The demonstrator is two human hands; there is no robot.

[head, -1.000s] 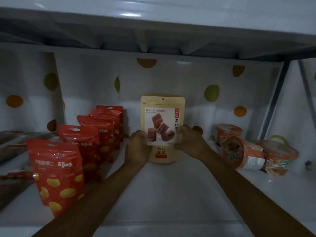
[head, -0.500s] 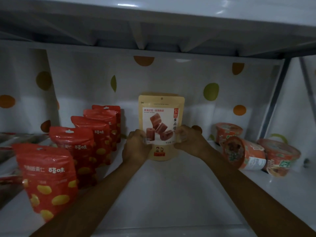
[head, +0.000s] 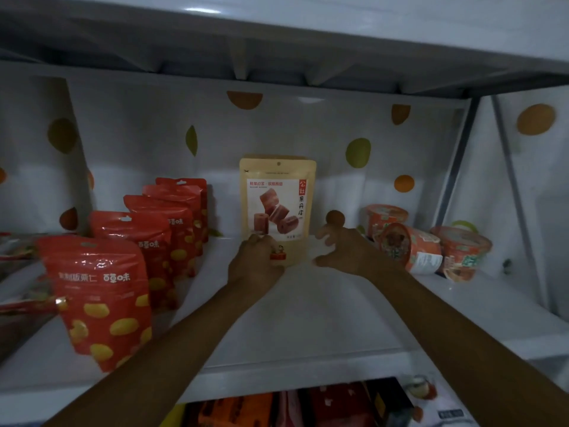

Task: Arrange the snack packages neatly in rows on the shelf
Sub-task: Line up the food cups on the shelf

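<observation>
A beige snack pouch (head: 277, 208) with red fruit rolls printed on it stands upright at the back middle of the white shelf (head: 308, 318). My left hand (head: 255, 263) still grips its lower left corner. Just right of the pouch, my right hand (head: 341, 251) hovers with fingers spread, not touching it. Left of the pouch, several red pouches (head: 101, 300) with yellow nuts printed on them stand one behind another in a row running front to back.
Three orange instant noodle cups (head: 412, 251) lie and stand at the right of the shelf. Flat packages (head: 15, 251) lie at the far left. The upper shelf (head: 277, 41) hangs close overhead. Boxes (head: 308, 405) fill the shelf below.
My right hand has let go of the beige pouch and opened, drawing slightly right. The left hand keeps its hold and the pouch stays standing.
</observation>
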